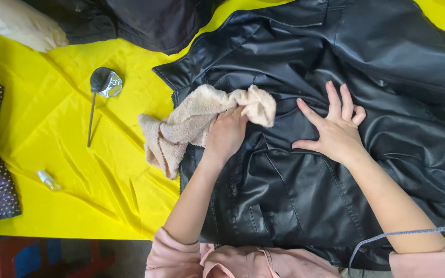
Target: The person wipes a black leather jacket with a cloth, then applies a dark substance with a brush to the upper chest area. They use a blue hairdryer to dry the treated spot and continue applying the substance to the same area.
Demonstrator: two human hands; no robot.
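Left hand [226, 135] grips a beige cloth [197, 123] on the black jacket [294, 195], which fills the centre and 3 o'clock side of the yellow sheet [52, 195]. Right hand [334, 131], fingers spread, presses flat on the jacket. At 9 o'clock lies a small bottle [48, 179]; at 10 o'clock, a ladle [104, 85].

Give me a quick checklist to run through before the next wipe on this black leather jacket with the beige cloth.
1. Cloth in grip: ok. The left hand is closed on the beige cloth.
2. Jacket held down: ok. The right hand lies flat, fingers spread, on the black leather jacket.
3. Cloth on the leather: ok in part; one end hangs over the yellow sheet.
4. Cloth damp or dry: cannot tell.
5. Small clear bottle within reach: ok; it lies on the sheet, left of the jacket.
6. Leather clean where wiped: cannot tell.
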